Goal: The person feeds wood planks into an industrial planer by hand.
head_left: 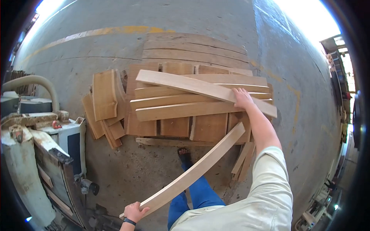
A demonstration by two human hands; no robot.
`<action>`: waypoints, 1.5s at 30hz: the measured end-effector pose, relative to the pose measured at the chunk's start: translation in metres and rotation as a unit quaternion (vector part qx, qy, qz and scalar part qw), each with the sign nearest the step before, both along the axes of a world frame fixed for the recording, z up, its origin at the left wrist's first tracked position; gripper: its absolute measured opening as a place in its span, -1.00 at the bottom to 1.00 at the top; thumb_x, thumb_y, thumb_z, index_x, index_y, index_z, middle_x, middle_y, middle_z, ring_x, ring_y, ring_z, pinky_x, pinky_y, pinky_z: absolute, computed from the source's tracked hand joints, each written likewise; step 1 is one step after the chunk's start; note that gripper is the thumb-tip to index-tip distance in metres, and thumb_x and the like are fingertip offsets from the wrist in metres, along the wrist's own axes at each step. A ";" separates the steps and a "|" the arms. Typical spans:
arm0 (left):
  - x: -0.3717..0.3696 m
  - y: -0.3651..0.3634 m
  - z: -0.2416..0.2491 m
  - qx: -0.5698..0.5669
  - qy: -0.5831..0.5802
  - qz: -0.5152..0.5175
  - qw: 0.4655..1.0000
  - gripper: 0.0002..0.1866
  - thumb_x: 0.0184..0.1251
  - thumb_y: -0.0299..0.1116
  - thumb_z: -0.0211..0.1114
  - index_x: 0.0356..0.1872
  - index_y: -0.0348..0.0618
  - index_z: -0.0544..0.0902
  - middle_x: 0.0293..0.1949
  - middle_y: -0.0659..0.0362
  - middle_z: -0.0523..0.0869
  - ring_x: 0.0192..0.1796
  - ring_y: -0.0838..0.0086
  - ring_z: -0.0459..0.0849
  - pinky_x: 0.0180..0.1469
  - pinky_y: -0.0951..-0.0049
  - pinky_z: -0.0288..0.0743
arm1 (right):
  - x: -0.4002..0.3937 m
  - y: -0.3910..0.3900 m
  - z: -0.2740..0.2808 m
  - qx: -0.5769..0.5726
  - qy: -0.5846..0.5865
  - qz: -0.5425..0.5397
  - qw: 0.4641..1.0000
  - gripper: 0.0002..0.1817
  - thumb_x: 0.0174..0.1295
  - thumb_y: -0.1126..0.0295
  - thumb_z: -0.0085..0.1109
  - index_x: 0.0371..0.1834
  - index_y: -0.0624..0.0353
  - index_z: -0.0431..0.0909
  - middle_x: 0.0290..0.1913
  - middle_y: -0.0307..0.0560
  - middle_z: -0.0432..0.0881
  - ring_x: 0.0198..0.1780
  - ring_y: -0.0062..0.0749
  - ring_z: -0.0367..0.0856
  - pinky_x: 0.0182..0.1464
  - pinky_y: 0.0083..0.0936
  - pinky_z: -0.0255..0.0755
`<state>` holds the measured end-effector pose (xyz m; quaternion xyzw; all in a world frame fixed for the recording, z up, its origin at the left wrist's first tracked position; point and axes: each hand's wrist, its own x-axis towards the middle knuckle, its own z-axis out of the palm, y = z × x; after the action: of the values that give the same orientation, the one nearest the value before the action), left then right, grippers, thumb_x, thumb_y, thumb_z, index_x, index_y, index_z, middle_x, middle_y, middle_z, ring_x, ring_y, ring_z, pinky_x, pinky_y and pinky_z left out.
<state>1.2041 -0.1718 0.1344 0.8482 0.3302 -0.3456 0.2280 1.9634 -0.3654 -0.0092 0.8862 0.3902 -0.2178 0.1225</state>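
Observation:
My left hand (pixel 135 212), with a dark band at the wrist, is closed round the lower end of a long pale wooden board (pixel 189 179). This board slants up to the right, its far end near the front of the wood stack. My right hand (pixel 243 98) lies over another pale board (pixel 189 85), which rests diagonally across several similar boards (pixel 173 111). Its fingers curl over the board's far edge; the thumb side is partly hidden. Under these boards are wider, browner planks (pixel 210 127) laid side by side.
At the left stands a worn machine (pixel 27 169) with a hose (pixel 42 81). Offcut planks (pixel 105 96) are piled left of the stack, and short wood pieces (pixel 243 161) lean at its front right. Grey concrete floor (pixel 208 19) surrounds everything, with my foot (pixel 185 154) close to the stack.

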 end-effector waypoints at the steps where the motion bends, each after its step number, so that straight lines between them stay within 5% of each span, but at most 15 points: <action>1: -0.019 -0.002 0.008 0.006 0.004 0.011 1.000 -0.32 0.14 0.44 0.31 -0.45 -0.11 0.67 -0.50 -0.01 0.74 -0.34 0.04 0.78 -0.23 0.08 0.65 | -0.015 -0.009 0.011 0.032 0.010 -0.004 0.999 -0.05 -0.09 0.26 0.51 0.48 0.09 0.31 0.30 0.16 0.52 0.38 0.06 0.45 0.43 -0.13 0.35; 4: -0.079 -0.020 0.040 0.000 0.050 0.090 0.995 -0.33 0.09 0.39 0.39 -0.37 -0.15 0.69 -0.41 -0.07 0.77 -0.27 -0.03 0.77 -0.16 0.06 0.64 | -0.050 -0.024 0.054 0.111 0.141 -0.062 0.982 -0.20 0.06 0.15 0.41 0.42 0.14 0.43 0.23 0.21 0.61 0.27 0.00 0.56 0.35 -0.20 0.44; 8: -0.152 -0.067 0.088 0.040 0.026 0.193 0.980 -0.35 0.09 0.32 0.44 -0.41 -0.22 0.68 -0.44 -0.13 0.74 -0.29 -0.11 0.75 -0.22 0.00 0.62 | -0.096 -0.041 0.064 0.126 0.457 -0.366 0.801 -0.44 0.23 0.21 0.37 0.27 0.21 0.54 0.04 -0.07 0.71 0.04 -0.40 0.65 0.11 -0.33 0.54; 9: -0.174 -0.080 0.093 0.040 0.038 0.223 0.973 -0.37 0.09 0.26 0.47 -0.42 -0.25 0.67 -0.44 -0.16 0.73 -0.26 -0.12 0.76 -0.24 0.02 0.62 | -0.124 -0.039 0.072 0.163 0.454 -0.338 0.808 -0.45 0.22 0.24 0.37 0.25 0.23 0.53 0.02 -0.04 0.73 0.01 -0.36 0.69 0.10 -0.31 0.56; 10: -0.183 -0.085 0.106 0.002 0.078 0.264 0.961 -0.36 0.16 0.27 0.43 -0.21 -0.22 0.67 -0.24 -0.19 0.71 -0.10 -0.09 0.72 -0.06 0.08 0.57 | -0.149 -0.038 0.080 0.199 0.451 -0.308 0.814 -0.46 0.21 0.28 0.38 0.23 0.25 0.52 0.00 -0.01 0.74 -0.01 -0.31 0.72 0.10 -0.29 0.58; 12: -0.202 -0.100 0.139 -0.077 0.160 0.346 0.921 -0.27 0.30 0.29 0.34 0.20 -0.16 0.67 0.16 -0.26 0.68 0.22 -0.02 0.65 0.31 0.20 0.47 | -0.181 -0.038 0.086 0.231 0.544 -0.356 0.724 -0.49 0.21 0.33 0.37 0.22 0.26 0.51 -0.02 0.04 0.75 -0.04 -0.24 0.76 0.09 -0.25 0.63; 13: -0.225 -0.117 0.146 -0.050 0.135 0.336 0.931 -0.27 0.33 0.32 0.28 0.13 -0.20 0.69 0.07 -0.26 0.72 0.08 -0.01 0.72 0.19 0.19 0.56 | -0.198 -0.039 0.094 0.251 0.553 -0.368 0.704 -0.52 0.20 0.36 0.36 0.19 0.26 0.52 -0.04 0.07 0.75 -0.04 -0.20 0.78 0.10 -0.21 0.65; 16: -0.312 -0.186 0.134 0.107 -0.154 0.419 0.888 -0.36 0.14 0.24 0.47 -0.45 -0.28 0.63 -0.52 -0.13 0.68 -0.42 0.00 0.72 -0.35 0.09 0.54 | -0.259 -0.044 0.159 0.256 0.535 -0.400 0.698 -0.49 0.17 0.35 0.41 0.19 0.22 0.52 -0.01 -0.02 0.69 -0.04 -0.27 0.71 0.10 -0.17 0.61; 19: -0.364 -0.233 0.149 0.094 -0.185 0.478 0.854 -0.34 0.22 0.23 0.44 -0.47 -0.32 0.57 -0.60 -0.09 0.61 -0.56 0.21 0.53 -0.42 0.14 0.41 | -0.309 -0.061 0.212 0.274 0.542 -0.337 0.719 -0.47 0.16 0.30 0.41 0.20 0.18 0.52 -0.05 -0.08 0.68 -0.05 -0.30 0.68 0.07 -0.20 0.60; 22: -0.387 -0.275 0.169 0.119 -0.163 0.509 0.837 -0.40 0.27 0.21 0.39 -0.39 -0.28 0.65 -0.47 -0.11 0.72 -0.32 -0.05 0.75 -0.28 0.17 0.58 | -0.362 -0.071 0.254 0.278 0.539 -0.295 0.739 -0.44 0.12 0.26 0.42 0.20 0.16 0.51 -0.09 -0.15 0.66 -0.10 -0.37 0.66 0.01 -0.27 0.58; 29: -0.419 -0.344 0.162 0.180 -0.276 0.626 0.707 -0.42 0.41 0.15 0.32 -0.29 -0.35 0.69 -0.43 -0.16 0.72 -0.35 0.03 0.74 -0.30 0.16 0.52 | -0.494 -0.038 0.307 0.284 0.564 -0.154 0.760 -0.44 0.10 0.34 0.46 0.18 0.28 0.56 -0.04 -0.15 0.70 -0.05 -0.40 0.67 0.05 -0.38 0.55; 35: -0.421 -0.356 0.140 0.212 -0.208 0.694 0.656 -0.36 0.47 0.18 0.22 -0.23 -0.39 0.70 -0.34 -0.24 0.74 -0.22 -0.07 0.76 -0.17 0.09 0.55 | -0.574 0.032 0.315 0.289 0.564 -0.022 0.774 -0.58 0.16 0.37 0.46 0.06 0.29 0.65 -0.10 -0.18 0.74 -0.12 -0.50 0.69 -0.02 -0.50 0.56; 41: -0.400 -0.327 0.117 0.167 -0.217 0.776 0.569 -0.33 0.51 0.19 0.16 -0.18 -0.41 0.71 -0.23 -0.30 0.75 -0.11 -0.14 0.74 -0.06 0.09 0.56 | -0.635 0.135 0.281 0.211 0.629 0.051 0.747 -0.53 0.27 0.17 0.46 0.09 0.27 0.62 -0.09 -0.17 0.73 -0.13 -0.51 0.70 -0.04 -0.47 0.57; 45: -0.395 -0.294 0.074 0.176 -0.250 0.801 0.515 -0.30 0.52 0.21 0.15 -0.12 -0.45 0.71 -0.22 -0.24 0.78 -0.08 -0.01 0.77 -0.03 0.15 0.57 | -0.662 0.214 0.230 0.155 0.682 0.005 0.715 -0.56 0.38 0.10 0.33 0.09 0.24 0.60 -0.15 -0.17 0.72 -0.21 -0.47 0.71 -0.13 -0.41 0.61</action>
<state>0.8094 -0.4661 0.2082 0.2986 0.8532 0.2748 0.3277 1.3011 -0.1517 0.2204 0.5022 0.4005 -0.6986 -0.3152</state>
